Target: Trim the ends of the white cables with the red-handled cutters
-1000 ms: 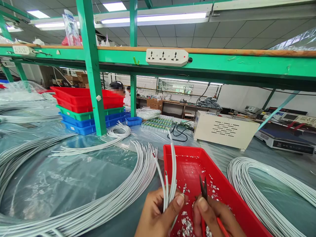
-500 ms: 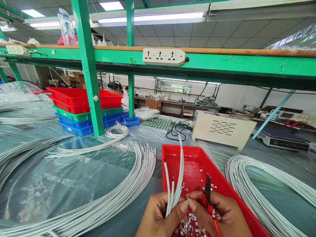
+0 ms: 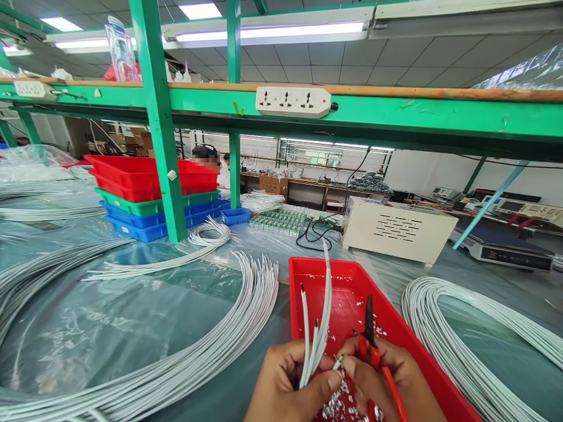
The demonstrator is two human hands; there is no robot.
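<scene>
Several white cables [image 3: 326, 299] stand up out of my left hand [image 3: 292, 378], whose fingers are closed round them. One cable end [image 3: 338, 362] pokes out between my two hands, with the fingertips of my right hand [image 3: 387, 372] pinching at it. Red-handled scissors [image 3: 372, 346] are tucked in my right hand, dark blades pointing up. Beneath both hands is a red tray [image 3: 325, 266] with silvery scraps [image 3: 336, 404] scattered on its bottom.
A large bundle of white cables [image 3: 229, 346] curves across the left, and a coil [image 3: 440, 328] lies at right. Stacked red, green and blue trays [image 3: 127, 181] stand behind a green post [image 3: 160, 129]. Further back are a beige metal box [image 3: 396, 231] and a scale [image 3: 505, 246]. A person [image 3: 209, 158] is beyond.
My hands and the cables have shifted slightly right. The cable end between my fingertips shows more, and the scissors stand a little more upright.
</scene>
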